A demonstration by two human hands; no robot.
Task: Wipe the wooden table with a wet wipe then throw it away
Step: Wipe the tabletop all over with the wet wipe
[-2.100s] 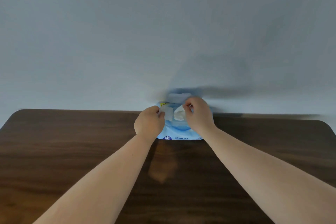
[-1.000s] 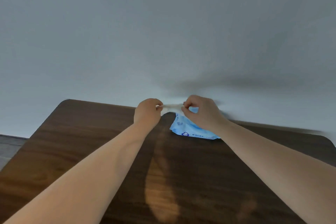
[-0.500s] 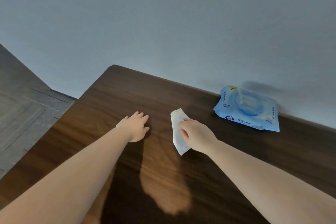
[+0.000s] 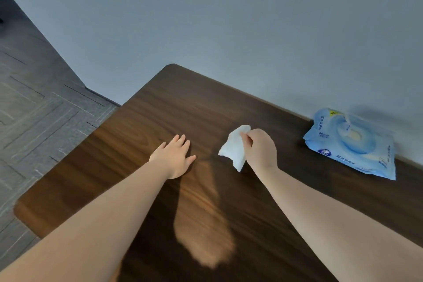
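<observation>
Wet wipe (image 4: 234,148) pinched in right hand (image 4: 261,150) fingers, dangling over tabletop (image 4: 229,107); left hand (image 4: 174,157) splayed flat beside wipe.

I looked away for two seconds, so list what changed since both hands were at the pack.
The right hand drew a wet wipe out of the blue pack and carried it left over the table. The left hand let go and now lies open, flat on the wood. The pack stays by the wall.
</observation>
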